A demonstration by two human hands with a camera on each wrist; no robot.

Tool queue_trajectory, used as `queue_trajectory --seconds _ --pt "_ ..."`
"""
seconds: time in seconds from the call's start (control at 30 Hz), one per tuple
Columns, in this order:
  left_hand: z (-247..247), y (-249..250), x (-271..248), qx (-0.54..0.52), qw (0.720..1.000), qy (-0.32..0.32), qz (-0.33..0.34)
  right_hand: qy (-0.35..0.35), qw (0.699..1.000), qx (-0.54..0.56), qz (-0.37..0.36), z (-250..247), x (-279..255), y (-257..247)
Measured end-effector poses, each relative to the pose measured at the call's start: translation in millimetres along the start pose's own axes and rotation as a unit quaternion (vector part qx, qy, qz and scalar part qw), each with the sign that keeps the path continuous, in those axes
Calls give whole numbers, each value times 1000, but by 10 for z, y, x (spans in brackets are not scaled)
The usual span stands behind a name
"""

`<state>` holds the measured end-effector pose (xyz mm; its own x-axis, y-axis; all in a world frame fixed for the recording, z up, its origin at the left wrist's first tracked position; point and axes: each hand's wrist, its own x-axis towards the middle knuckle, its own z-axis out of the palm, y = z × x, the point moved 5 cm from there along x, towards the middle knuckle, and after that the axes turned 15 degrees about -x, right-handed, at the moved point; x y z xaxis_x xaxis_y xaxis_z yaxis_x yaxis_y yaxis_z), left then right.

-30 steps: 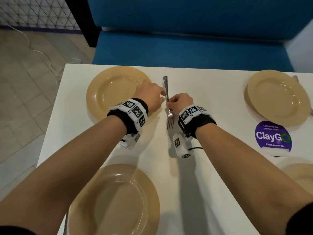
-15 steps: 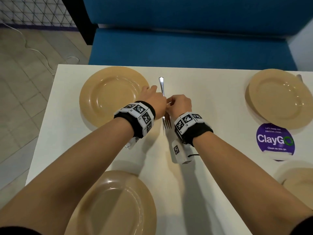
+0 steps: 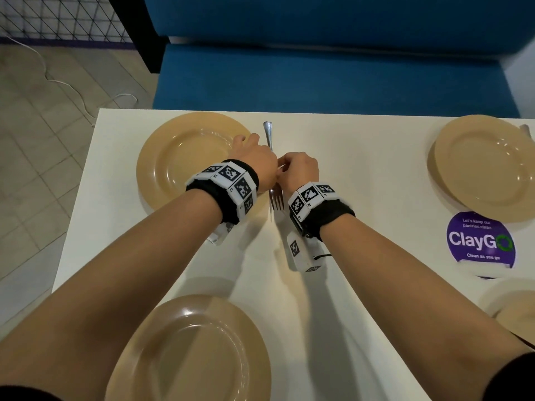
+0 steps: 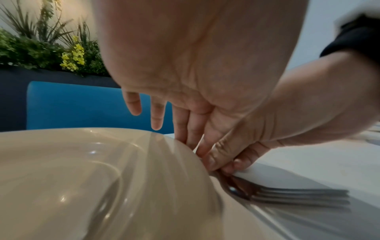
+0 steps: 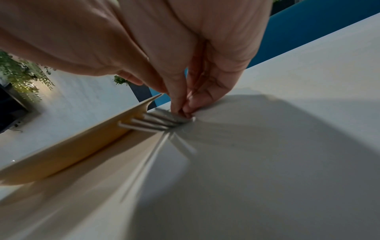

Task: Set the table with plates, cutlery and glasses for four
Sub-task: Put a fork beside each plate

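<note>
Bench (image 3: 318, 68): blue, upholstered, along the far side of the desk.

Desk (image 3: 362, 175): white top, carrying all items below.

Plates: four, tan, round. Far-left plate (image 3: 185, 160) sits just left of the fork. Near-left plate (image 3: 191, 351) lies at the near edge, under the left forearm. Far-right plate (image 3: 486, 169) stands well apart, at the right. Near-right plate (image 3: 518, 311) is cut off by the frame edge.

Sticker (image 3: 480, 244): purple, round, marked "ClayGo", just near of the far-right plate.

Left hand (image 3: 254, 160): over the right rim of the far-left plate, wrist banded in black with coded tags. In the left wrist view two fingers hang straight and free; the others reach down beside the plate rim to the fork's neck. Whether they pinch it or only touch it cannot be told.

Right hand (image 3: 301, 169): just right of the fork, wrist banded likewise. Fingertips (image 5: 179, 107) are drawn narrow together, pinching the fork at its neck.

Fork (image 3: 273, 169): metal, lying on the desk just right of the far-left plate, handle pointing far, tines (image 4: 298, 196) pointing near. The two hands meet over its middle.

Second utensil (image 3: 525, 130): only a tip shows, beyond the far-right plate; its kind cannot be told.
</note>
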<state>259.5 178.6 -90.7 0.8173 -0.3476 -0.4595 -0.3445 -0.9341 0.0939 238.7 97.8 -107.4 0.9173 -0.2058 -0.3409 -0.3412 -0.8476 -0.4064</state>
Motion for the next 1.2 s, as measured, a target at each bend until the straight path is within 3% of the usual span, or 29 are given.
queue_trajectory --seconds 0.7,1.2 --pt "40 -81 26 -42 998 38 1 4 1000 15 3 80 10 -4" --pt "46 -66 22 -48 999 26 -3 11 1000 13 4 70 22 26"
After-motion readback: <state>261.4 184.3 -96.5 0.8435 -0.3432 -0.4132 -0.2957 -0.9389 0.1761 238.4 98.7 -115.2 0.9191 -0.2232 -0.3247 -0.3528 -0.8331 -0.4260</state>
